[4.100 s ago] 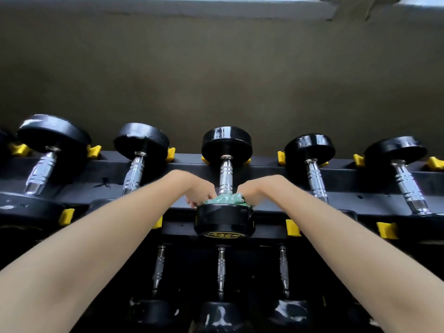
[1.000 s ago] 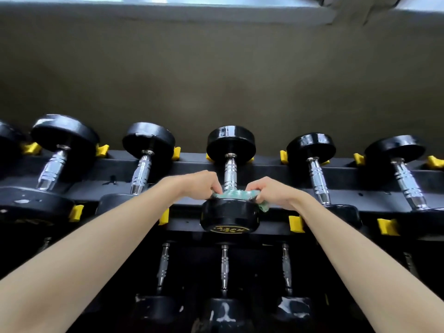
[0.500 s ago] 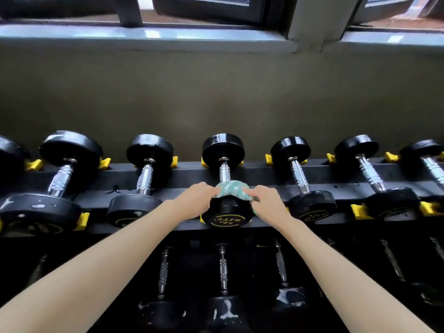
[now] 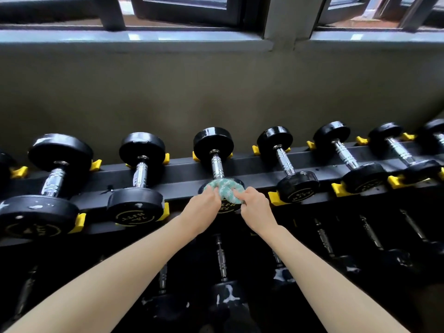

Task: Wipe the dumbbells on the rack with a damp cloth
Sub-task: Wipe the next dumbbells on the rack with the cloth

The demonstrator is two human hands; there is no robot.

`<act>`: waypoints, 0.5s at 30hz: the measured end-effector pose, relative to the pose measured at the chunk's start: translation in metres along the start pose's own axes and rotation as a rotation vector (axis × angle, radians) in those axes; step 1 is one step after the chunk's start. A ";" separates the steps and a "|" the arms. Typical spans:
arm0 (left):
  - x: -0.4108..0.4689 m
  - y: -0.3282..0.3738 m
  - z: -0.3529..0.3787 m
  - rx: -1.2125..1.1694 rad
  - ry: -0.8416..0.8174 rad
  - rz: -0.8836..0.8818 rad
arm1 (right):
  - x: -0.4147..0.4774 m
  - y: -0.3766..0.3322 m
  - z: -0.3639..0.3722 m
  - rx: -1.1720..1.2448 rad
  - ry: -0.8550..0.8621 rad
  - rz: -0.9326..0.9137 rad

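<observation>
– Grey wall [image 4: 216, 92] below a window sill [image 4: 144, 39] at the back. What are the hands doing in front of it?

– The left hand [image 4: 204, 207] and the right hand [image 4: 252, 205] each pinch a green-and-white cloth [image 4: 224, 188], with fingers curled into it from either side.

– And where does the cloth lie?

– It is draped over the near head of the middle dumbbell [image 4: 217, 167], which rests across the top rail of the rack [image 4: 182, 171]. The hands hide part of that head's face.

– What stands close by?

– There is a bigger dumbbell on the left [image 4: 140, 171] and a smaller dumbbell on the right [image 4: 284, 162], both apart from the hands. Yellow stops [image 4: 274, 198] sit beside the near heads.

– Is anything in the way?

– Both forearms reach over a lower row of dumbbells [image 4: 221, 260], which is dark and hard to make out. More dumbbells run along the rail to both edges.
</observation>
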State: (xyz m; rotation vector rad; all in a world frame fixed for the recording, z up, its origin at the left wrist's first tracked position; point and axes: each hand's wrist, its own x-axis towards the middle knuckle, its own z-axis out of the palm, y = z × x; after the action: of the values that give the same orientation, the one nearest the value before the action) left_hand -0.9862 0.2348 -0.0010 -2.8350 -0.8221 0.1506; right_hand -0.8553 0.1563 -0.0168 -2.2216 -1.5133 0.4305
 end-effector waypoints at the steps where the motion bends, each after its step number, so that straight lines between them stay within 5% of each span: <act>1: -0.004 0.003 -0.006 0.045 0.038 0.021 | -0.004 -0.002 0.000 0.032 -0.002 0.016; 6: -0.002 0.009 -0.015 -0.116 -0.253 0.024 | -0.019 -0.001 0.005 0.382 -0.090 0.158; 11: 0.046 0.008 -0.055 -0.193 -0.123 0.076 | -0.012 0.022 -0.018 0.756 -0.062 0.458; 15: 0.105 0.016 -0.063 -0.220 -0.058 0.170 | 0.008 0.046 -0.034 0.735 0.204 0.547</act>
State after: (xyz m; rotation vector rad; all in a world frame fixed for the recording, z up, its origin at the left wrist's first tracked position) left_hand -0.8804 0.2688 0.0529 -3.1210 -0.6439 0.1772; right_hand -0.7989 0.1433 -0.0105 -1.9431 -0.4856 0.7488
